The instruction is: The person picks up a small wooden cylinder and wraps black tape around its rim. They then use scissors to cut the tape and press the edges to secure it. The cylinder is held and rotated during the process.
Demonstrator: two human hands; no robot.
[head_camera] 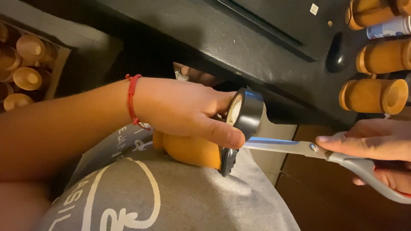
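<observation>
My left hand (184,109) grips a roll of black tape (246,112) and presses an orange wooden piece (192,150) against my grey shirt. A strip of black tape (227,161) runs from the roll down over the end of the wooden piece. My right hand (376,149) holds grey-handled scissors (299,147). Their blades point left and meet the tape just below the roll, beside my left thumb. A red string bracelet (132,100) circles my left wrist.
A black table edge (239,47) runs diagonally above my hands. Several turned wooden pieces (374,94) lie on it at the right. A cardboard box (25,64) of similar wooden pieces sits on the floor at the left. Brown floor tiles (325,196) show below the scissors.
</observation>
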